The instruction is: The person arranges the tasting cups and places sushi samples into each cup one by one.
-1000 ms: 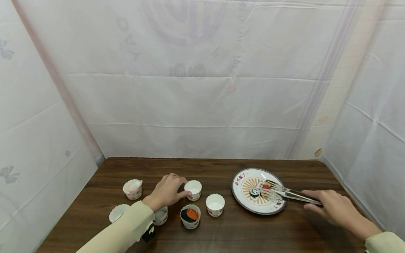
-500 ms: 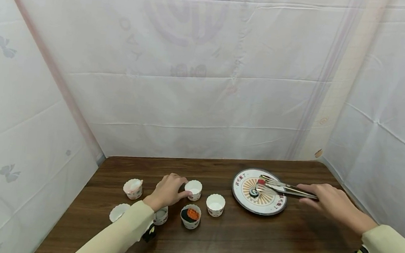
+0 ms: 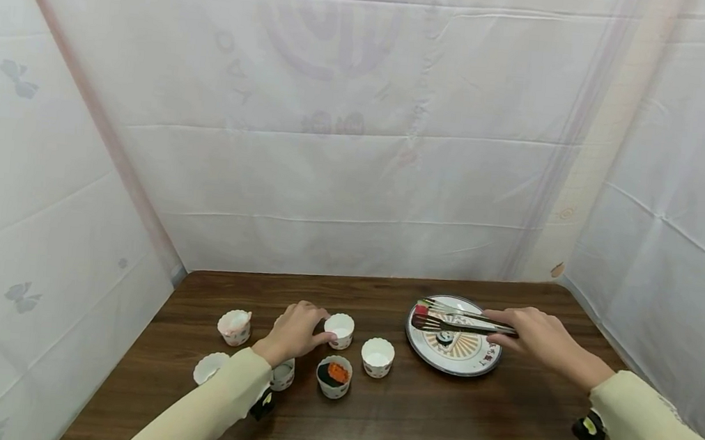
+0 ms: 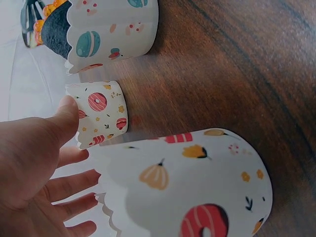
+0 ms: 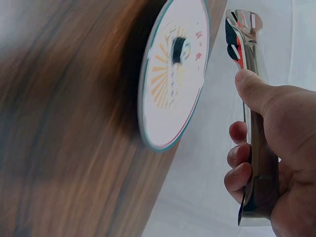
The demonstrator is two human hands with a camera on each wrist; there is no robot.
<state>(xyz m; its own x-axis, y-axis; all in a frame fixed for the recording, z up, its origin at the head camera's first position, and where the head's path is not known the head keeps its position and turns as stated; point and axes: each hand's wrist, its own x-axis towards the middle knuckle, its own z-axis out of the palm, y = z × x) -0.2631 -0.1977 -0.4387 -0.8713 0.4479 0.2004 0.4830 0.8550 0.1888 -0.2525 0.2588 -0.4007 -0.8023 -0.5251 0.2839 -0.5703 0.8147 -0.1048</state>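
Note:
My left hand (image 3: 295, 330) holds the left side of a white paper cup (image 3: 343, 324) at its rim, thumb in front and index finger behind. In the left wrist view the thumb lies on that cup's (image 4: 101, 116) scalloped edge, the other fingers spread beside it. My right hand (image 3: 537, 341) grips metal tongs (image 3: 465, 328) with fork-like ends. Between their tips is a sushi piece (image 3: 422, 311), red with green, showing black and red in the right wrist view, raised off the plate (image 3: 468, 368). One small black-and-white sushi roll (image 3: 445, 338) remains on the plate.
Near the left hand stand a cup with orange roe sushi (image 3: 334, 377), a bare white cup (image 3: 377, 357), and a cup with pinkish-white contents (image 3: 234, 326). Two more cups are partly behind the left arm. A wooden table (image 3: 423, 422) is bounded by white cloth.
My right hand has moved left, carrying the tongs and the red sushi piece up from the plate's middle toward its left edge. The left hand stays at the cup.

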